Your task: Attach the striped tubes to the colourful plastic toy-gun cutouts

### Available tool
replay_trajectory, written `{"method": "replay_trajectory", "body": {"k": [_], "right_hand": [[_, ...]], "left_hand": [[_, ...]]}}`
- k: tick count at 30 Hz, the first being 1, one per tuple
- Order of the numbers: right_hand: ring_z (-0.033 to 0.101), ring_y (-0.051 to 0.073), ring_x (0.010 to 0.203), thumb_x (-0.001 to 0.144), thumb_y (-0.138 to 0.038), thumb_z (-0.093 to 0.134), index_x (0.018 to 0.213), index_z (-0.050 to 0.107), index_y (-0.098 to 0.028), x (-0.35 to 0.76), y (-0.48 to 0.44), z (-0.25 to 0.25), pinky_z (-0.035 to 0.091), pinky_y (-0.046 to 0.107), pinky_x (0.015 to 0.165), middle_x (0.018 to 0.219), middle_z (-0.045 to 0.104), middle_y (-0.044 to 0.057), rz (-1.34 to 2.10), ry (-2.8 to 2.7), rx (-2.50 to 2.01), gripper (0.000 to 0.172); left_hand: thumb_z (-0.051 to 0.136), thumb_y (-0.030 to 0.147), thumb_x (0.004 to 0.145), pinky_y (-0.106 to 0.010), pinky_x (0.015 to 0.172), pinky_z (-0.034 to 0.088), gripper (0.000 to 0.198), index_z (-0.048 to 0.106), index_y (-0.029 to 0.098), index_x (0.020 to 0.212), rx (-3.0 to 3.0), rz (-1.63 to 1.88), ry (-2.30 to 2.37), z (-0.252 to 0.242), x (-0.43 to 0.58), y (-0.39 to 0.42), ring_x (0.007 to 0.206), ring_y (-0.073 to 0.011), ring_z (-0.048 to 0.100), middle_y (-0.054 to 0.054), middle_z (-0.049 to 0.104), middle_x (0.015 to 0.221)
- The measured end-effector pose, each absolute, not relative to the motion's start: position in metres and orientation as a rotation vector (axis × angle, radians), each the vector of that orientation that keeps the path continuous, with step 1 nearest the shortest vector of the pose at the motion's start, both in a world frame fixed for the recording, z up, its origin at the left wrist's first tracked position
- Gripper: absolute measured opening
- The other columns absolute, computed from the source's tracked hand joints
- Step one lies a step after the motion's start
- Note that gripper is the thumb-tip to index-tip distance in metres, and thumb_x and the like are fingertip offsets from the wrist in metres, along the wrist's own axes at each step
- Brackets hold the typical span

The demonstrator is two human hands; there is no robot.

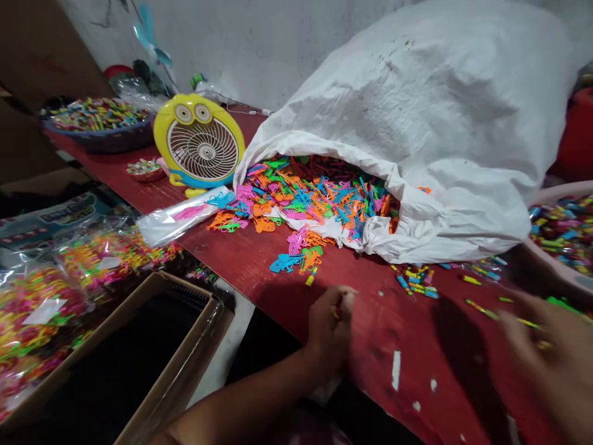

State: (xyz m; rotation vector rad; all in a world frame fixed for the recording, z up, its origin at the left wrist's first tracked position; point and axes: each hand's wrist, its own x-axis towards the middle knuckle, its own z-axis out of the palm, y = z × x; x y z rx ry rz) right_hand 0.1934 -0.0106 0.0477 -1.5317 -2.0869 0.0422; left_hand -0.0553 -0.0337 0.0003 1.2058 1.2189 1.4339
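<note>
My left hand (pixel 330 327) is closed at the front edge of the red table (pixel 259 272). A small yellow bit shows among its fingers, too little to name. Over the table's right side is my right hand (pixel 556 358), smeared by motion. Small colourful capped pieces (pixel 470 280) lie close to its fingertips; whether it grips any is unclear. Beyond my left hand lie flat plastic toy guns (pixel 286 262) in blue, orange, green and pink. More of them (pixel 319 191) spill from the mouth of a large white sack (pixel 445 105). Several short capped pieces (pixel 419 283) lie in front of the sack.
A yellow fan (pixel 206 151) stands left of the sack, beside clear plastic bags (pixel 180 216). Basins (pixel 111 136) of small pieces stand at far left and right (pixel 549 247). Below left are a cardboard box (pixel 180 352) and filled bags (pixel 41 309).
</note>
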Motion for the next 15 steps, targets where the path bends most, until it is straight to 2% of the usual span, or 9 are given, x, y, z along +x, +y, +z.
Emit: {"method": "replay_trajectory", "body": {"k": [2, 5, 6, 10, 15], "right_hand": [[0.061, 0.028, 0.106, 0.096, -0.035, 0.051, 0.12, 0.062, -0.023, 0.146, 0.004, 0.04, 0.051, 0.047, 0.091, 0.115, 0.066, 0.011, 0.01, -2.158, -1.376, 0.029], [0.057, 0.026, 0.116, 0.097, -0.014, 0.036, 0.127, 0.058, -0.015, 0.063, 0.033, 0.024, 0.048, 0.043, 0.096, 0.127, 0.062, 0.014, 0.152, -2.526, -1.12, 0.037], [0.055, 0.026, 0.12, 0.097, -0.013, 0.036, 0.131, 0.056, -0.015, 0.04, 0.042, 0.02, 0.048, 0.043, 0.097, 0.132, 0.06, 0.014, 0.161, -2.557, -1.096, 0.039], [0.049, 0.03, 0.128, 0.096, -0.012, 0.037, 0.139, 0.05, -0.018, 0.003, 0.068, 0.008, 0.046, 0.047, 0.098, 0.142, 0.053, 0.013, 0.136, -2.6, -1.092, 0.046], [0.053, 0.029, 0.119, 0.092, -0.008, 0.038, 0.137, 0.053, -0.016, 0.059, 0.059, 0.004, 0.046, 0.045, 0.095, 0.13, 0.061, 0.015, 0.098, -2.628, -1.176, 0.048]], "left_hand": [[0.045, 0.03, 0.098, -0.026, 0.073, 0.046, 0.022, 0.064, 0.019, 0.097, 1.212, 1.585, 1.342, 0.0, -0.076, -0.031, 0.078, -0.0144, 0.058, -0.003, 0.065, 0.086], [0.049, 0.025, 0.096, -0.034, 0.09, 0.046, 0.017, 0.065, 0.019, 0.097, 1.388, 1.836, 1.611, -0.005, -0.112, -0.022, 0.096, -0.0187, 0.059, -0.006, 0.064, 0.098], [0.05, 0.024, 0.095, -0.036, 0.094, 0.045, 0.016, 0.064, 0.019, 0.099, 1.448, 1.847, 1.687, -0.008, -0.123, -0.019, 0.102, -0.0201, 0.058, -0.007, 0.064, 0.102], [0.047, 0.022, 0.095, -0.043, 0.1, 0.043, 0.021, 0.064, 0.018, 0.108, 1.618, 1.618, 1.856, -0.017, -0.147, -0.006, 0.111, -0.0235, 0.055, -0.01, 0.064, 0.113], [0.046, 0.021, 0.095, -0.041, 0.098, 0.045, 0.023, 0.064, 0.018, 0.11, 1.779, 1.364, 1.73, -0.02, -0.123, 0.002, 0.111, -0.0234, 0.056, -0.01, 0.064, 0.116]]}}
